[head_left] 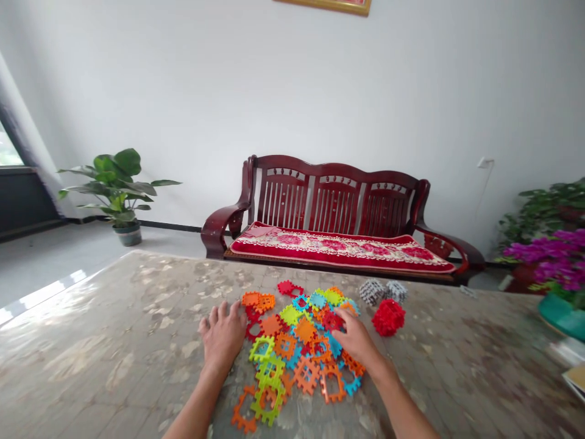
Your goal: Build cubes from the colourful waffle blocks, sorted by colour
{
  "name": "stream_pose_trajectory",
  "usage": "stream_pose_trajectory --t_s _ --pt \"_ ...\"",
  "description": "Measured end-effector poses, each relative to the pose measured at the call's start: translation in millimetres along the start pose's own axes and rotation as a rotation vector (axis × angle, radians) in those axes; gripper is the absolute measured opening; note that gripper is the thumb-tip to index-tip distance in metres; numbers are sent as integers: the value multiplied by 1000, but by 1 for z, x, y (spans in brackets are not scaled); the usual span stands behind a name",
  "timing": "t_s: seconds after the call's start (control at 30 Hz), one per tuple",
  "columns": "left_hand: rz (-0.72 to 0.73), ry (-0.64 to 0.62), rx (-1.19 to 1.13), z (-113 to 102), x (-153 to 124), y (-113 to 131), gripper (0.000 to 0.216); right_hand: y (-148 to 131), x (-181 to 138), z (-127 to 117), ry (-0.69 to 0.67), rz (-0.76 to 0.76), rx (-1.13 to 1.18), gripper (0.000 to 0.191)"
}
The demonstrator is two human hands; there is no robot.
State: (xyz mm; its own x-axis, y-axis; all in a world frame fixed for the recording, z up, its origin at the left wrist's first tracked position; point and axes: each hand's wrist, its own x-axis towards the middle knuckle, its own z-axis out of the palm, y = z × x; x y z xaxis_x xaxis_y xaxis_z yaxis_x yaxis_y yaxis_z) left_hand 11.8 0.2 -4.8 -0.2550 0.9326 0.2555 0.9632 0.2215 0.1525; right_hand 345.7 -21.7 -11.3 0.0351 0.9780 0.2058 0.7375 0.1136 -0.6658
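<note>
A spread pile of flat plastic interlocking tiles with notched edges, in orange, red, lime green and blue, lies on the table between my hands. My left hand [223, 332] rests palm down at the pile's left side, fingers apart, close to a red tile [253, 326] and an orange tile [250, 298]. At the right side, my right hand [357, 341] reaches over the tiles with thumb and fingers apart, nearest a red tile [332, 320]. Whether its fingertips touch that tile I cannot tell. Lime green tiles [269, 371] form a row toward the front.
Right of the pile sit a red openwork ball [388, 317] and two grey ones [372, 291]. A patterned cloth [114, 341] covers the table. A teal flowerpot [564, 314] with purple flowers stands at the right edge. Beyond the table is a wooden bench [336, 204].
</note>
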Motion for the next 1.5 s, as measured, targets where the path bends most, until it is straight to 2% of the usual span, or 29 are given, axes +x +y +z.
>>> stream_pose_trajectory --t_s 0.2,0.33,0.5,0.6,0.77,0.9,1.03,1.27,1.43,1.5 --pt "6 -6 9 -2 0 0 48 -16 -6 2 23 -46 -156 56" --pt "12 -19 23 -2 1 0 49 -19 -8 -6 140 -62 -141 52" --pt "6 -48 26 -1 3 -1 50 -7 -10 -43 404 -75 -166 45" --pt "2 -69 32 -2 4 -1 51 5 -12 -74 490 -47 -261 43" --pt "6 -66 36 -3 3 0 50 18 -14 -113 545 67 -437 42" --pt "10 -41 23 -1 3 -1 50 19 -13 -128 480 178 -521 43" --pt "22 -25 14 0 3 -2 49 20 -10 -133 396 264 -557 45" --pt "14 -28 14 -2 3 -1 48 23 -10 -131 351 268 -563 45" --pt "7 -29 25 -5 1 1 48 11 -13 -118 466 94 -470 41" --pt "9 -30 27 -7 0 2 48 3 -13 -105 460 -1 -390 37"
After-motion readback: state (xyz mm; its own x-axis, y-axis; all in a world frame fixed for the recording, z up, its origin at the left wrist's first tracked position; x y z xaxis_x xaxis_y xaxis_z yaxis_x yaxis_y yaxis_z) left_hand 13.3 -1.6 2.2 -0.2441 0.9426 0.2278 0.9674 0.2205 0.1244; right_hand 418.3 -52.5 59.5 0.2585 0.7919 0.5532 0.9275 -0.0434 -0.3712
